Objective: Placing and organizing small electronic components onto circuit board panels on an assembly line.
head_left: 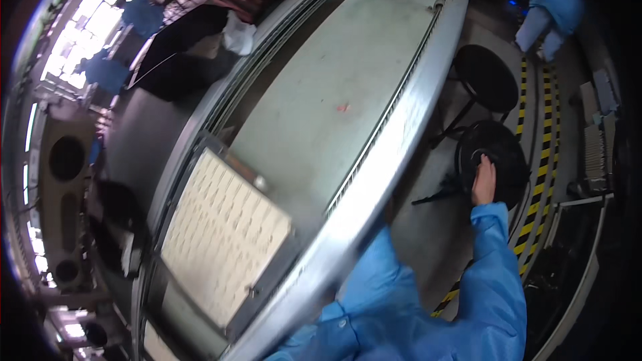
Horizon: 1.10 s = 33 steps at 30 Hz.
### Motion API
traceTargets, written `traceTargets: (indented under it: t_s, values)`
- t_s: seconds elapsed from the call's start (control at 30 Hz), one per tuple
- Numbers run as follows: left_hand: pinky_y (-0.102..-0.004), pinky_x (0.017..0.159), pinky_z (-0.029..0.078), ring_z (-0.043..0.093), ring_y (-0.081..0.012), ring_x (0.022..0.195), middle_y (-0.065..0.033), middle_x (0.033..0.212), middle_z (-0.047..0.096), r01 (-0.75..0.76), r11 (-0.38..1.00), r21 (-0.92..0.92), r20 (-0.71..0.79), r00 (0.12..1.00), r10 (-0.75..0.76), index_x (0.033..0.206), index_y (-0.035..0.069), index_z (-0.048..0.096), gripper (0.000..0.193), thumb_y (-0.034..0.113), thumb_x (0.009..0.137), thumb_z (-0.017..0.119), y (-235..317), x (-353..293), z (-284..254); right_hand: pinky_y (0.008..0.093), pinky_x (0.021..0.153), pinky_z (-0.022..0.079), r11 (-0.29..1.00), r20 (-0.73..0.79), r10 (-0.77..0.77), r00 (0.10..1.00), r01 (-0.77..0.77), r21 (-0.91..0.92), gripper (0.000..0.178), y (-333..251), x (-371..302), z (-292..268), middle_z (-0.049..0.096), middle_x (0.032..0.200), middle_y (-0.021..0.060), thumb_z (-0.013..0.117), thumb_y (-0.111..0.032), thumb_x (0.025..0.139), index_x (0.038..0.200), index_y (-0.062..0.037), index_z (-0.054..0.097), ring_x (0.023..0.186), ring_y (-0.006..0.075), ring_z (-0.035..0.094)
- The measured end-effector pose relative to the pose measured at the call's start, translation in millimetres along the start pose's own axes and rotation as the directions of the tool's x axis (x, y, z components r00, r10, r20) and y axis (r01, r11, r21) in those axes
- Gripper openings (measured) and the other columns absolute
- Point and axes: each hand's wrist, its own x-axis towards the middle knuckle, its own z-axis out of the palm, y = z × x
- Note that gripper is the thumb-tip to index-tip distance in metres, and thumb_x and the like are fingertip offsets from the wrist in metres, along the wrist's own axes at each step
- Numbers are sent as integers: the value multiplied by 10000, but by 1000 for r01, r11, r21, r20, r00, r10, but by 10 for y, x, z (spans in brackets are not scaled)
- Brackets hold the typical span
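Observation:
My right hand [484, 180], in a blue sleeve, reaches out on the right with its fingers stretched. It lies over the seat of a black round stool [505, 160] and seems to touch it near the middle. A second black round stool [486, 77] stands just beyond. My left hand does not show. To my left runs a conveyor line with a metal rail [394, 167] and a pale green bed [321, 93]. On the near part of the line sits a cream tray [221, 227] with rows of small hollows, in a dark frame.
Yellow-black floor tape [538, 187] runs along the right. Past it are a dark glass-like panel [568, 274] and stacked boxes [595, 137]. A person in blue [552, 3] is at the far right. Across the line are a black bin [180, 60] and other people in blue [142, 15].

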Motion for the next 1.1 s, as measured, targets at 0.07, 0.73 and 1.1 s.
traceTargets:
  t_s: [0.07, 0.73, 1.1]
  values:
    - [-446, 872, 504, 649, -381, 981, -198, 1064, 687, -111, 993, -41, 52, 992, 113, 1163, 36, 650, 400, 364, 982, 509, 127, 566, 143, 465, 1177, 296, 999, 37, 3, 999, -1, -52, 374, 192, -186, 51, 496, 1449, 193, 387, -97, 1034, 1366, 53, 470, 1367, 347, 443]
    - [-423, 880, 500, 642, -387, 1004, -189, 1065, 688, -500, 842, -202, -478, 801, 361, 1141, 24, 649, 369, 330, 978, 523, 1206, 2018, -388, 470, 856, 496, 952, -20, -196, 980, 185, -242, 358, 261, 2447, -78, 630, 1164, 230, 487, -184, 1017, 1348, -50, 485, 1039, 414, 607]
    - [-421, 832, 520, 657, -352, 931, -177, 1007, 685, -308, 894, -326, -312, 928, 206, 1158, 21, 647, 343, 281, 947, 572, 1807, 91, -3, 297, 849, 503, 562, -502, -34, 864, 432, 705, 179, -936, 3601, -785, 647, 1047, 91, 610, -115, 994, 1126, 4, 616, 945, 182, 604]
